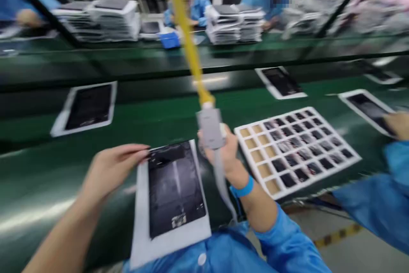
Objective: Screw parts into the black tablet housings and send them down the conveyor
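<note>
In front of me a dark tablet-sized panel point(177, 188) lies on a white foam sheet point(142, 239), with small bright parts near its lower edge. The thumb and fingers of my left hand point(119, 164) pinch its upper left corner. My right hand point(228, 149), with a blue band on the wrist, is raised beyond the panel's upper right edge, fingers curled. A grey box point(211, 128) on a yellow strap point(187, 34) hangs in front of that hand, hiding most of the fingers; what they hold cannot be made out.
To the right lies a white compartment tray point(255, 153) with small dark parts and several bare cells. Other panels on white sheets, like one at the left point(89, 104), rest on the green belt point(153, 111). A co-worker's hand point(398, 124) touches a panel at far right.
</note>
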Demonstrator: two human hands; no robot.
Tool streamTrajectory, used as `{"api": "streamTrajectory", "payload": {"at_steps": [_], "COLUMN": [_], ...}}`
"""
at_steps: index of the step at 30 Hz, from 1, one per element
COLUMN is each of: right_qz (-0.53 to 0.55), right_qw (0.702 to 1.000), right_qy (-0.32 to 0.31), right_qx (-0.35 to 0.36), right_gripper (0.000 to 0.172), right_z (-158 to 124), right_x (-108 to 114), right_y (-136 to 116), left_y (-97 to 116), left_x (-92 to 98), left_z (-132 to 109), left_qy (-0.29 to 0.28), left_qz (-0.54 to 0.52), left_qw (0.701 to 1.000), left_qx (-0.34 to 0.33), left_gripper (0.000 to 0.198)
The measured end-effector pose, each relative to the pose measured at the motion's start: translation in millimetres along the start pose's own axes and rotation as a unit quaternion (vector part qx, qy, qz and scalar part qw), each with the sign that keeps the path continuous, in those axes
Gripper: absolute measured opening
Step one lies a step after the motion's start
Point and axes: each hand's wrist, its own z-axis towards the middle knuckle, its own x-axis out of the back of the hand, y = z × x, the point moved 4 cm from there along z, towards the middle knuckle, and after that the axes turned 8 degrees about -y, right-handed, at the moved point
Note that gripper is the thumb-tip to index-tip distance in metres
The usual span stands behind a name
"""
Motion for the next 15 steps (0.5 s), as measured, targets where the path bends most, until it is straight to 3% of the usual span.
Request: {"api": "streamTrajectory", "payload": {"at_steps": [3,5,9,15], "right_qz": [-0.017,-0.011,0.019,0.024], "right_qw": [1.000,1.000,1.000,1.000], "right_qy": [0.013,0.014,0.008,0.010], "right_qx": [0.001,0.001,-0.020,-0.004], "right_gripper": [0.028,0.036,0.050,0.042], "right_z": [-3,-6,-11,-8], "right_x": [7,9,11,11], "right_y": [8,13,17,12], "left_y": [8,10,14,2], "left_x": [-36.3,-60.5,-93.7,-115.6], "left_z": [10,31,57,69], "left_qy": [-0.112,-0.146,-0.103,-0.018], "left_qz": [-0.065,-0.049,0.027,0.091], "left_qw": [0.991,0.987,0.987,0.984], "left_qx": [-0.018,-0.038,-0.121,-0.151], "left_gripper": [0.041,0.028,0.014,0.016]}}
